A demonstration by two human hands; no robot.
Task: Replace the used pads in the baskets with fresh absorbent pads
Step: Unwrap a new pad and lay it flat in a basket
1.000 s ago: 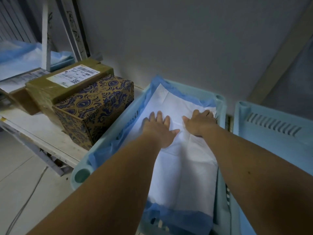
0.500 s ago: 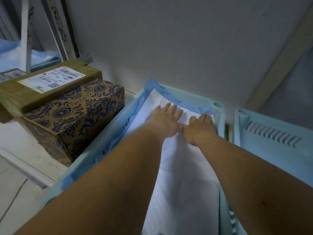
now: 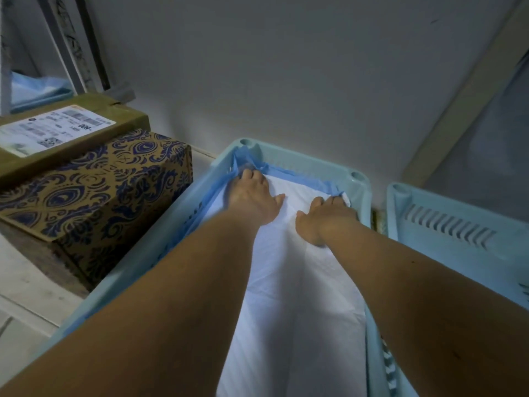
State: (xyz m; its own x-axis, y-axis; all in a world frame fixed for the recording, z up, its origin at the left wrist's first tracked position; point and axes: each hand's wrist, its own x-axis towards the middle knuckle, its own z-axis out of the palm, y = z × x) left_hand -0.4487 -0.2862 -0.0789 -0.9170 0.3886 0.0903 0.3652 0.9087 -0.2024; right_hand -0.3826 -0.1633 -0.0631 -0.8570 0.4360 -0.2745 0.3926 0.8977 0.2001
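Your left hand point(image 3: 253, 196) and right hand point(image 3: 326, 216), well apart, press flat on the white blue-edged pad point(image 3: 289, 310) lining the pale blue basket point(image 3: 303, 161).

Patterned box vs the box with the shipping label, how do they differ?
The patterned box is tan with dark blue ornament all over; the labelled box is plain olive-brown with a white shipping label on top. The patterned box sits nearer the camera, beside the basket; the labelled box lies behind it, toward the wall, partly hidden by it. Both are closed cardboard boxes on the same shelf.
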